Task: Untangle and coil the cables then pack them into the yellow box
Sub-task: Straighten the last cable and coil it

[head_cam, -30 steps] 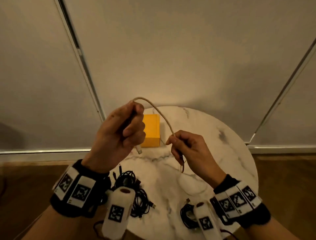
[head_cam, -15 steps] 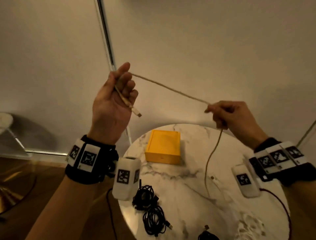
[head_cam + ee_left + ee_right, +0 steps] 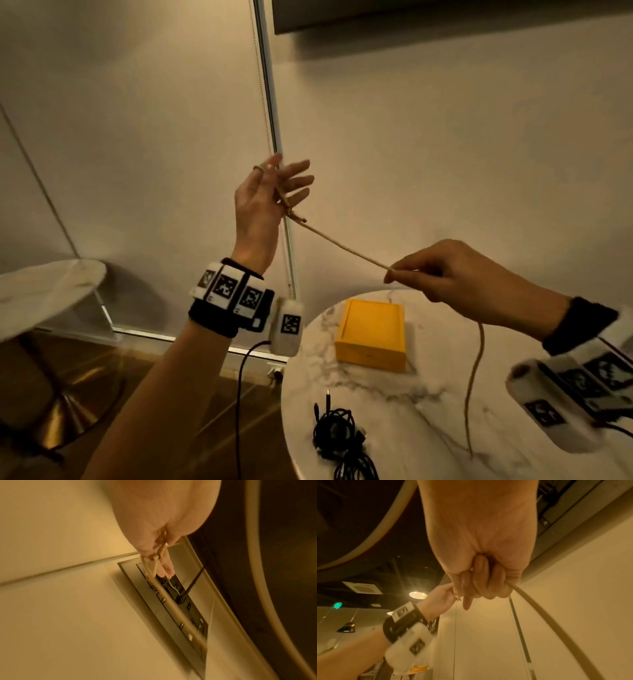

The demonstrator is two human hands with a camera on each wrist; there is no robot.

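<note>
Overhead first, head view: left hand (image 3: 262, 202) raised well above the marble table (image 3: 404, 425), fingers spread, with the beige cable (image 3: 346, 248) looped over the thumb and crossing the palm. The same cable runs taut, down and rightward, to the right hand (image 3: 445, 274), which pinches it between thumb and forefinger above the table's far side; the rest hangs from that hand down to the tabletop. Yellow box (image 3: 371, 334): closed, resting on the table's far edge, below the stretched cable. Black cable bundle (image 3: 342, 438): tangled, on the table's near-left part, apart from the box. A second round table stands to the left of the marble one.

Left wrist view: left hand (image 3: 159, 520) blurred, fingers extended; beige cable (image 3: 173, 608) with its plug end lying against the fingers, the strand running off toward lower right.

Right wrist view: right hand (image 3: 481, 561) curled closed around the beige cable (image 3: 556, 627), which leaves the fist to the lower right. Left hand (image 3: 441, 599) visible beyond, wristband on.
</note>
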